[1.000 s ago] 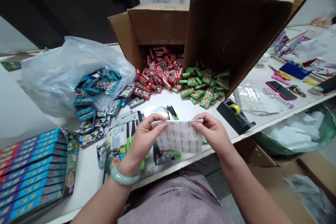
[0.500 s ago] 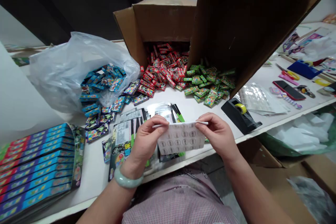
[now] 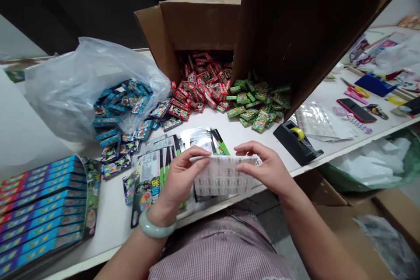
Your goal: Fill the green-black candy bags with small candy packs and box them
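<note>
A whitish sheet of round stickers point(image 3: 223, 179), printed with rows of dark circles, hangs over the table's front edge. At its upper left corner, my left hand point(image 3: 179, 179) pinches it between thumb and fingers; a pale green bangle point(image 3: 157, 225) circles that wrist. My right hand point(image 3: 262, 166) loosely grips the sheet's right side, thumb in front and the other fingers at or behind the top edge. Under and behind the sheet lie printed black-and-green cards point(image 3: 149, 188) in clear plastic, partly hidden by my hands.
Red boxes point(image 3: 206, 81) and green boxes point(image 3: 260, 103) spill from cardboard cartons point(image 3: 201, 22). Blue boxes point(image 3: 110, 100) fill a plastic bag point(image 3: 62, 78). A display box point(image 3: 42, 210) stands left. At right are a tape dispenser point(image 3: 297, 142), clear sheets point(image 3: 316, 122) and a phone point(image 3: 356, 109).
My right thumb and fingers have loosened from the top edge's right end and shifted left, the thumb now lower on the sheet's front. The left pinch stays. The view has shifted slightly.
</note>
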{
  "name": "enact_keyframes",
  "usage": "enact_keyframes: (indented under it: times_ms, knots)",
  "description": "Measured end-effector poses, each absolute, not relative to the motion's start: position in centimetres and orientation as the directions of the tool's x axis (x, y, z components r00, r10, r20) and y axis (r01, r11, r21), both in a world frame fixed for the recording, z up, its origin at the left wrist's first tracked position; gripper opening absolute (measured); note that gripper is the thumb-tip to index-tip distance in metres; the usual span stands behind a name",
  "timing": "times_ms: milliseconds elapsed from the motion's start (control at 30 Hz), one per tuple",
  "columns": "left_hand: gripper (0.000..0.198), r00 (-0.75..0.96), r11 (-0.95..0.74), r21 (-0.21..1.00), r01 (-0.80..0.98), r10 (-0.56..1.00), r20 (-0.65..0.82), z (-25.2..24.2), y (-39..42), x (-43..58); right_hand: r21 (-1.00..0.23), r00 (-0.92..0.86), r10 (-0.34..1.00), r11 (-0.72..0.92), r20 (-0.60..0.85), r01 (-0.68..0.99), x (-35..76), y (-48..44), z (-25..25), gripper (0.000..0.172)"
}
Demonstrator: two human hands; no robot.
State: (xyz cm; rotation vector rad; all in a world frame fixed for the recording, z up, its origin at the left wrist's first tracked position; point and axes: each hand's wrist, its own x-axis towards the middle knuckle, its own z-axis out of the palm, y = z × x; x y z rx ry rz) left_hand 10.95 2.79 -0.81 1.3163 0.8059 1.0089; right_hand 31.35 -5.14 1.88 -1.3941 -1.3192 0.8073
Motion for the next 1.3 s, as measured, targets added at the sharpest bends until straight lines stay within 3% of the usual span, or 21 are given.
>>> enact_keyframes:
  times_ms: [67,167,267,400,600,733,900,1033,1200,1300]
  knots:
    - [0.006,0.429,-0.112,0.989,-0.098,0.892,0.143,-0.6,2.6,11.0,-0.902,0.103,0.974,0.144,0.202,0.406,31.4,-4.9,2.1,0.02]
    - [0.014,0.484,-0.077,0.996,-0.046,0.871,0.089,-0.1,2.5,11.2,-0.868,0.079,0.979,0.13,0.19,0.48,31.2,-4.6,2.5,0.008]
    - [0.01,0.488,-0.024,1.0,-0.001,0.873,0.021,0.1,2.5,11.1,-0.885,0.084,0.986,0.092,0.146,0.456,30.9,-4.6,2.8,0.011]
    - [0.021,0.445,0.005,0.999,0.046,0.895,-0.025,0.0,2.5,11.0,-0.917,0.083,0.993,0.045,0.084,0.396,30.7,-4.6,2.9,0.017]
    - [0.004,0.461,-0.189,0.981,-0.028,0.869,0.181,0.0,2.6,11.1,-0.901,0.097,0.988,0.067,0.119,0.428,30.6,-4.6,2.6,0.011]
    - [0.007,0.474,-0.196,0.981,0.003,0.864,0.171,0.3,2.7,11.1,-0.882,0.055,0.995,0.049,0.084,0.469,30.9,-4.6,2.5,0.012]
    - [0.005,0.546,-0.269,0.962,0.048,0.814,0.2,0.5,2.4,11.3,-0.776,-0.09,0.988,0.154,0.126,0.611,31.2,-4.1,3.1,0.009]
    - [0.007,0.511,-0.174,0.984,0.048,0.85,0.125,0.6,2.2,11.4,-0.73,-0.089,0.989,0.145,0.116,0.668,30.9,-3.8,3.6,0.014]
    - [0.021,0.479,-0.119,0.989,0.093,0.876,0.06,0.5,2.2,11.2,-0.773,-0.1,0.992,0.123,0.078,0.623,30.7,-3.9,3.7,0.016]
    - [0.016,0.459,-0.056,0.998,0.033,0.888,0.034,0.3,2.2,11.2,-0.79,-0.063,0.996,0.091,0.066,0.606,30.8,-3.9,3.6,0.014]
